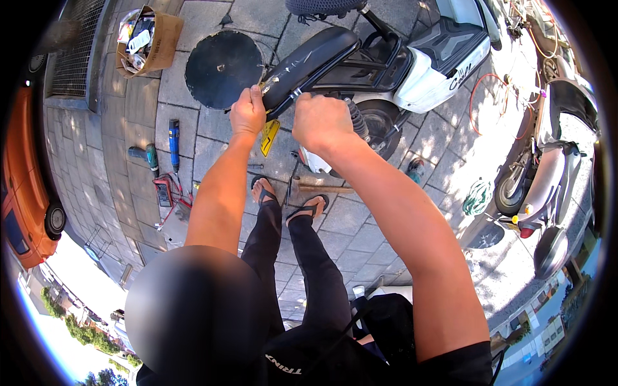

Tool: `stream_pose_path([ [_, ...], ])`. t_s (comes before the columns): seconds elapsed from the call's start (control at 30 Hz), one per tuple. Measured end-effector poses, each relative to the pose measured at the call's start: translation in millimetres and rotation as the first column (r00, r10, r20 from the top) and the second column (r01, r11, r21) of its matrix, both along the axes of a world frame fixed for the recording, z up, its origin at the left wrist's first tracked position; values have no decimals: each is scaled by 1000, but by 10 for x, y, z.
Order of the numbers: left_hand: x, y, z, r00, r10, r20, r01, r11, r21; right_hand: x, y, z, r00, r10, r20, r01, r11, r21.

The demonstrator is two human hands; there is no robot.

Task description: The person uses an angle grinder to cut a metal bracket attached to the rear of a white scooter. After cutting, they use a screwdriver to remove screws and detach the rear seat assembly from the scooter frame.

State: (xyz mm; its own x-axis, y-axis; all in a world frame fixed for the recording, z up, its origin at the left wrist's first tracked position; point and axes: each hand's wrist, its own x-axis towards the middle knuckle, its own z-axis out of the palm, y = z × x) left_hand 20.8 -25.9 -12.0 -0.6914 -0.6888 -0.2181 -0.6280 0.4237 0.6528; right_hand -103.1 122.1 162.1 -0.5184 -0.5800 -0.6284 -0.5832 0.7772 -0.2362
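Just beyond the right hand point(324, 122) lies a long black seat point(312, 62).

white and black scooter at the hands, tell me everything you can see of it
The scooter has white, plastic-looking body panels, one bearing dark lettering, and black tubing. Its long black seat shows pale scuffs; a second seat, dark and textured, is cut off at the top edge. A coil-spring shock absorber sits beside a dark wheel. It appears to lean leftward over grey paving; what supports it is unclear. The left grip and right grip are closed on its near end.
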Motion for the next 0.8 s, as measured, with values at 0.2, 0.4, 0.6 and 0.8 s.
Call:
stream_pose_path([
  [0.2, -70, -22, 81, 991, -78, 113, 86, 994, -66, -66, -80, 103, 998, -36, 45, 37, 999, -23],
  [0.4, -64, -23, 94, 979, -190, 69, 193, 980, -53, -107, -83, 165, 990, -115, 83, 120, 992, -50],
  [0.6, -240, -435, 374, 852, -460, 252, 419, 886, 201, 46, -124, 106, 972, -230, 50, 234, 966, -106],
  [0.8, -537, -396, 635, 651, -718, 245, 694, 694, 189, 875, -431, -185, 881, -356, -313, 345, 934, -91],
])
